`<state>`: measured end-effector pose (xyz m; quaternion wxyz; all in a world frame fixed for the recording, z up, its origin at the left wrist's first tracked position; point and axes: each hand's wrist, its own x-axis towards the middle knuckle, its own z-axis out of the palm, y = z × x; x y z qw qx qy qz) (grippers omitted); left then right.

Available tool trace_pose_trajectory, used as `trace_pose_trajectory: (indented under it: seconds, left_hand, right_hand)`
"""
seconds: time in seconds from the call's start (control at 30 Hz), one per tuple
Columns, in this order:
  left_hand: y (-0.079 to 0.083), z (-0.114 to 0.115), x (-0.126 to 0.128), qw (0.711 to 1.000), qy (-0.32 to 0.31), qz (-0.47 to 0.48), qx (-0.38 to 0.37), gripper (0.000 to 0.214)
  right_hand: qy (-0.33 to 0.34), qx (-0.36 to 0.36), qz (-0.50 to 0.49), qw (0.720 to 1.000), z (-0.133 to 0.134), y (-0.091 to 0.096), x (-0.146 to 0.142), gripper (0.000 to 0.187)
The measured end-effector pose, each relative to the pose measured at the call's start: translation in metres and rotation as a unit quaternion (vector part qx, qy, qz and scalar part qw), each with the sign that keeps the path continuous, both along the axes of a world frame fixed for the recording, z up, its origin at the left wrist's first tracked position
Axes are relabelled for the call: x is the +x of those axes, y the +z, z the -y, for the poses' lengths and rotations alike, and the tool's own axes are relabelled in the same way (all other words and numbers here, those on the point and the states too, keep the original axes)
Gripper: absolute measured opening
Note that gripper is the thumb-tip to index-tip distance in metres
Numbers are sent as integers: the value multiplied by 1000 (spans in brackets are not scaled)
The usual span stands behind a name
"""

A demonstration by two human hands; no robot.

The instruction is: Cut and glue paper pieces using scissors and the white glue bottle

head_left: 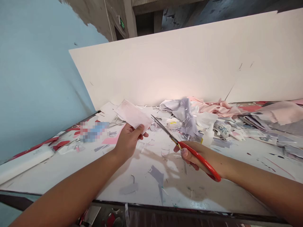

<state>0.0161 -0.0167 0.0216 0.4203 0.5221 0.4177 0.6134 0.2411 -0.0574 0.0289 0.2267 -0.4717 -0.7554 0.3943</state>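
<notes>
My left hand (129, 138) pinches a pale pink piece of fabric (133, 114) between thumb and fingers, holding it above the table. In my right hand (194, 154) is a pair of scissors (199, 159) with red handles. Their metal blades point up and to the left, nearly closed, with the tip close to the right edge of the pale pink piece but seemingly apart from it. Small grey scraps (156, 175) lie on the white table (113, 186) below my hands.
A crumpled grey cloth (183, 113) and pink cloth (217, 108) are heaped along the white board (180, 69) at the back. A white roll (28, 162) lies at the left, near red scraps (61, 145). The table's front edge runs below my forearms.
</notes>
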Motion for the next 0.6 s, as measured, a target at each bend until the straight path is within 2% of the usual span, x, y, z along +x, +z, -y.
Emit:
trace_pose_trajectory:
  seconds: [0.3, 0.6]
  left_hand:
    - [3, 5, 4, 998, 3, -57, -10, 27]
    - [1, 6, 4, 995, -55, -76, -25, 27]
  right_hand:
    - [66, -25, 43, 997, -7, 4, 4, 62]
    - [73, -15, 36, 997, -8, 0, 4, 56]
